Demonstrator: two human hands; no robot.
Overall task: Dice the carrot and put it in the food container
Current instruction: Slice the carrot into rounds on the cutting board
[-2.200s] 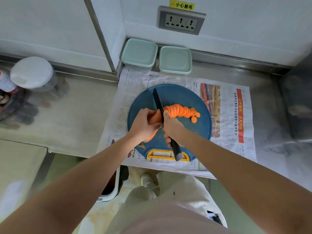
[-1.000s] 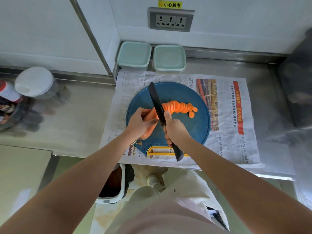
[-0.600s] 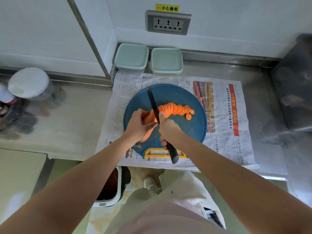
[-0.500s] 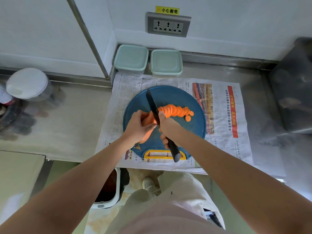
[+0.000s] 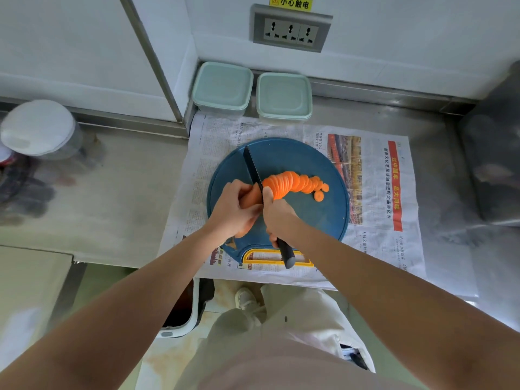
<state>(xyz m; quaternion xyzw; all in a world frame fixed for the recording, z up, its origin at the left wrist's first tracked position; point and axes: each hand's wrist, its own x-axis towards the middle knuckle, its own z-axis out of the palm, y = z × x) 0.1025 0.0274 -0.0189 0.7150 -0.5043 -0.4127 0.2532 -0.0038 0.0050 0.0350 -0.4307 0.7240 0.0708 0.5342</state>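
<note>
On a round blue cutting board (image 5: 315,220) lies a carrot, its uncut part (image 5: 249,197) held down by my left hand (image 5: 235,208). A leaning row of orange slices (image 5: 292,182) runs to the right of it, with one loose slice (image 5: 318,195) beside the row. My right hand (image 5: 280,218) grips the handle of a black knife (image 5: 253,171), forefinger along its spine; the blade stands across the carrot between the uncut part and the slices. Two pale green lidded food containers (image 5: 223,88) (image 5: 284,97) stand closed at the back wall.
Newspaper (image 5: 380,192) covers the steel counter under the board. A clear jar with a white lid (image 5: 38,128) stands at the left. A dark bin (image 5: 495,153) is at the right edge. A wall socket (image 5: 291,30) sits above the containers. A waste bin (image 5: 183,308) is on the floor.
The knife has kept slicing, the blade rising and dropping, and the row of slices has grown toward my left hand. My left hand holds a shorter uncut piece.
</note>
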